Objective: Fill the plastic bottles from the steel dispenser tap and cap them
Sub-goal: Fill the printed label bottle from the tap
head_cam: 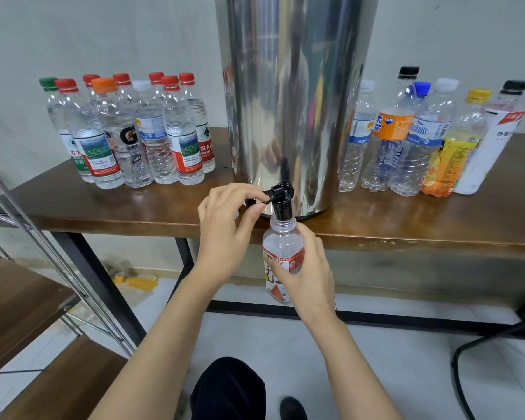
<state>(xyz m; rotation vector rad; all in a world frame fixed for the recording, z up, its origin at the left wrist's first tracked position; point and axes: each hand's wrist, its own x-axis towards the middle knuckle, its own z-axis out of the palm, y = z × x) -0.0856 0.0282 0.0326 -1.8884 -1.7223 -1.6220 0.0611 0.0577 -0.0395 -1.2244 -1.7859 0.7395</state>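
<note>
A tall steel dispenser (291, 95) stands on the brown table (406, 219). Its black tap (281, 197) juts over the table's front edge. My left hand (228, 225) pinches the tap's lever between thumb and fingers. My right hand (308, 265) grips a clear plastic bottle (278, 247) with a colourful label, held upright with its open mouth right under the tap's spout. I cannot tell how much water is in the bottle. No cap is on it.
Several capped, water-filled bottles (134, 134) stand left of the dispenser. Several capped bottles (422, 137) stand on its right. A metal-framed shelf (28, 298) is at the lower left. A chair base (497, 344) sits on the floor at the right.
</note>
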